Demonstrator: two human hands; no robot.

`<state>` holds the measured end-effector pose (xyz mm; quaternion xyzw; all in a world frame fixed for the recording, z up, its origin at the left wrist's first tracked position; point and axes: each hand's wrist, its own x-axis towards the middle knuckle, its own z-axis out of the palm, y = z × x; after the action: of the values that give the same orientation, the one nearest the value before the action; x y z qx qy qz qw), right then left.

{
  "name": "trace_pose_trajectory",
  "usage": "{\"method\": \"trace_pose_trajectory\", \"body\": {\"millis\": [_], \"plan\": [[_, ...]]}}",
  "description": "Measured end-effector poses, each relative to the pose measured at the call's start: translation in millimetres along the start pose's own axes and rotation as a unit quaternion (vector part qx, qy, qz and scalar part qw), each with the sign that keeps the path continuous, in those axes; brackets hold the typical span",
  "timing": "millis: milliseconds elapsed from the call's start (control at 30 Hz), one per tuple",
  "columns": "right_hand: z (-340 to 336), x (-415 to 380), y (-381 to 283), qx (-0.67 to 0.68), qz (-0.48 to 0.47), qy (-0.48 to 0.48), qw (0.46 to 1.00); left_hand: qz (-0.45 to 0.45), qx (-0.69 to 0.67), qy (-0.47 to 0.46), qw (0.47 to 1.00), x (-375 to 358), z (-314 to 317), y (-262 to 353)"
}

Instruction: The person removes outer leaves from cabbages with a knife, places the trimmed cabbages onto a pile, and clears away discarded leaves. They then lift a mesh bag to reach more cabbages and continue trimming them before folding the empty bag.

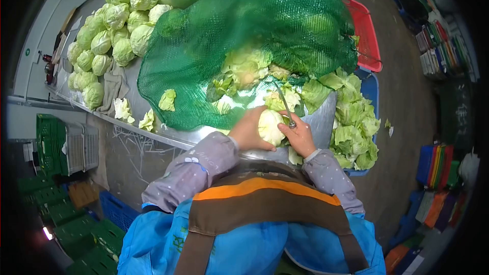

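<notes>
My left hand [249, 130] is wrapped round the side of a pale, trimmed lettuce head [270, 126] at the table's near edge. In my right hand [300, 136] is a knife [283, 98] with a thin curved blade, pointing away from me beside the head. The fingers of that hand are close against the lettuce. Just beyond both hands lie loose leaves [275, 100] and a green mesh sack [178, 79], spread over the table with more heads under it.
Whole lettuce heads [122, 51] are piled at the left of the metal table [204, 133], near a grey cloth [113, 89]. To the right, a blue crate [376, 84] holds discarded leaves [354, 127]; a red crate [374, 46] stands behind it. Green crates [76, 231] are stacked lower left.
</notes>
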<state>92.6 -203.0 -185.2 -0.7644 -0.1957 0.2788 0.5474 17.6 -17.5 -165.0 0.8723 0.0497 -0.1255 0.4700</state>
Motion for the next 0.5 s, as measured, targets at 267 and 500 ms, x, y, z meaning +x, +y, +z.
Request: {"method": "trace_pose_trajectory", "body": {"millis": [267, 500], "plan": [[10.1, 22.3, -9.8, -0.052, -0.096, 0.039, 0.993, -0.036, 0.02, 0.051, 0.998, -6.0, 0.5, 1.3], [2.6, -26.1, -33.6, -0.248, 0.009, 0.014, 0.969, -0.105, 0.062, 0.073, 0.99, -10.1, 4.0, 19.6]]}}
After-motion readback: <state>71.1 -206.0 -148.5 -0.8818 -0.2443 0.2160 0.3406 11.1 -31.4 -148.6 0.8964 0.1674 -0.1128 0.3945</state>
